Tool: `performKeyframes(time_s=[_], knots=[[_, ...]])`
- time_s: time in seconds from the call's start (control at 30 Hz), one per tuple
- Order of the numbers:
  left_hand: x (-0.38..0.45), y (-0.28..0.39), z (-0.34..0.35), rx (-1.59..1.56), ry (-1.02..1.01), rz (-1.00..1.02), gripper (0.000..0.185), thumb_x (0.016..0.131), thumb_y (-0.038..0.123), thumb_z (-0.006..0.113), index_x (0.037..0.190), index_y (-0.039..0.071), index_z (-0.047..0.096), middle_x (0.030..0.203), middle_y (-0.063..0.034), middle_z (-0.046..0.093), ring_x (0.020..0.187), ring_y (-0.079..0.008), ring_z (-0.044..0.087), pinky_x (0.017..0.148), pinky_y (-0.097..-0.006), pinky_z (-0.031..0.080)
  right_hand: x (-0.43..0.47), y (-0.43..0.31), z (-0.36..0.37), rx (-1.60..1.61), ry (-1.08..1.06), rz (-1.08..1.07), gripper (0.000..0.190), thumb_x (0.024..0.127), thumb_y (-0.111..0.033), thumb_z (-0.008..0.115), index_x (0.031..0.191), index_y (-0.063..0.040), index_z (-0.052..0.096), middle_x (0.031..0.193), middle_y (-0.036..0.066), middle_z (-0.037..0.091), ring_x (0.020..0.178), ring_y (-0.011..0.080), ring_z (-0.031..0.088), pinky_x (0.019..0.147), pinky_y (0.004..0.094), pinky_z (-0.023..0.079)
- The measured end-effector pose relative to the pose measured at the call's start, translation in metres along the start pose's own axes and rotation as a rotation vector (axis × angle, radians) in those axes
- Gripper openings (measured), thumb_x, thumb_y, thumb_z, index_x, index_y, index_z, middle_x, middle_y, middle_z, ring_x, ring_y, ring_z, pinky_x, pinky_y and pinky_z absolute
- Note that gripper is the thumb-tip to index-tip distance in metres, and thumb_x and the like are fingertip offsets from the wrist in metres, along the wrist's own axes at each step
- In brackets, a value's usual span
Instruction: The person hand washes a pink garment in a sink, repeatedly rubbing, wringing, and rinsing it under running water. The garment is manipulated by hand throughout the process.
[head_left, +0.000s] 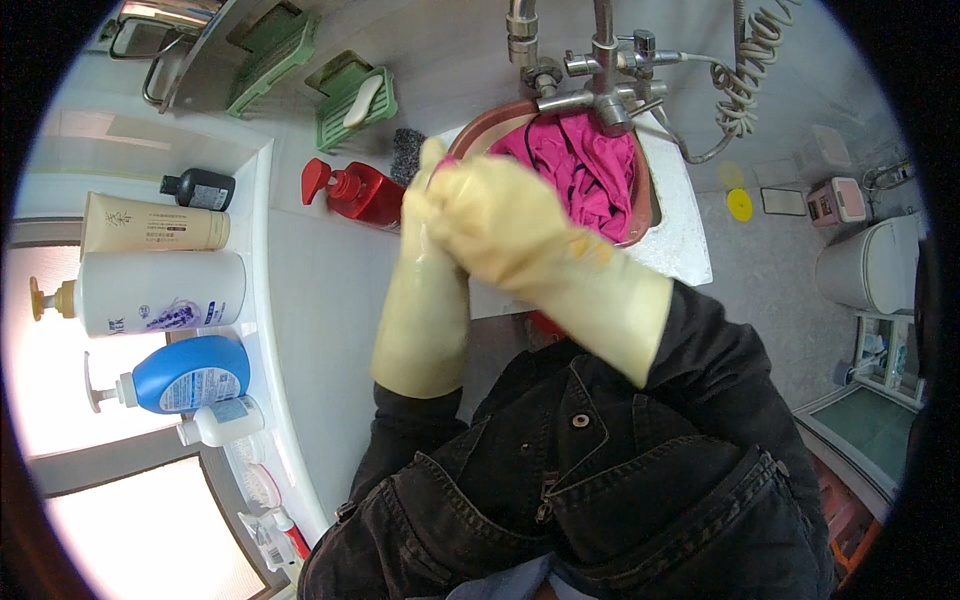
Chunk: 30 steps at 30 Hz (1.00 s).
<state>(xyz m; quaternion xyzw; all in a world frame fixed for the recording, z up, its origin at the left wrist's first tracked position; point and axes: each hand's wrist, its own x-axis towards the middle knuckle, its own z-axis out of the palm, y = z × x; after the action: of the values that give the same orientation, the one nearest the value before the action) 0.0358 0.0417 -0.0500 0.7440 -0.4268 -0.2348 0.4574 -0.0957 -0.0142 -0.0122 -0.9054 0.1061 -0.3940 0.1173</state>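
Long cream rubber gloves cover both my hands, which are pressed together left of the basin's middle. My right hand (491, 206) is curled into a fist against my left hand (424, 191) and is slightly blurred. A small bit of pink cloth (448, 161) shows between them; the rest of what they grip is hidden. Just right of the hands, a bunched wet-looking magenta garment (585, 169) with dark piping lies in a reddish-brown basin (641, 214). The basin sits within a white sink (686, 251), under a metal faucet (613, 112).
A red pump bottle (360, 191) and a dark scouring pad (409, 150) stand close left of my hands. Green soap dishes (345, 124) hang on the wall, one holding soap. Several bottles, including a blue one (199, 375), line the windowsill. A coiled hose (739, 90) hangs right.
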Motion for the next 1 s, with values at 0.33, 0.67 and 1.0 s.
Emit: performKeyframes(time_s=[0.33, 0.67, 1.0], knots=[[-0.011, 0.025, 0.028, -0.959, 0.202, -0.383, 0.048, 0.106, 0.054, 0.057, 0.124, 0.011, 0.067, 0.126, -0.0106, 0.071, 0.117, -0.029, 0.068, 0.099, -0.043, 0.055, 0.005, -0.008, 0.014, -0.007, -0.34, 0.272, 0.021, 0.1, -0.024, 0.058, 0.114, -0.01, 0.064, 0.106, 0.016, 0.072, 0.105, 0.0376, 0.071, 0.09, 0.0459, 0.058], [-0.017, 0.012, 0.038, -1.03, 0.226, -0.342, 0.034, 0.113, 0.034, 0.054, 0.128, 0.007, 0.068, 0.117, -0.0089, 0.075, 0.107, -0.0253, 0.072, 0.097, -0.0405, 0.057, 0.009, 0.0, 0.001, 0.29, -0.443, 0.675, 0.05, 0.107, -0.04, 0.041, 0.12, -0.002, 0.07, 0.115, 0.029, 0.073, 0.11, 0.0451, 0.071, 0.096, 0.0527, 0.058], [-0.013, 0.013, 0.028, -0.977, 0.102, -0.276, 0.032, 0.114, 0.033, 0.051, 0.112, 0.006, 0.069, 0.104, -0.0048, 0.074, 0.089, -0.0186, 0.069, 0.082, -0.0359, 0.057, 0.017, 0.033, 0.012, 0.313, -0.408, 0.854, 0.063, 0.103, -0.057, 0.036, 0.133, -0.013, 0.069, 0.13, 0.025, 0.07, 0.121, 0.0468, 0.066, 0.104, 0.0523, 0.052]])
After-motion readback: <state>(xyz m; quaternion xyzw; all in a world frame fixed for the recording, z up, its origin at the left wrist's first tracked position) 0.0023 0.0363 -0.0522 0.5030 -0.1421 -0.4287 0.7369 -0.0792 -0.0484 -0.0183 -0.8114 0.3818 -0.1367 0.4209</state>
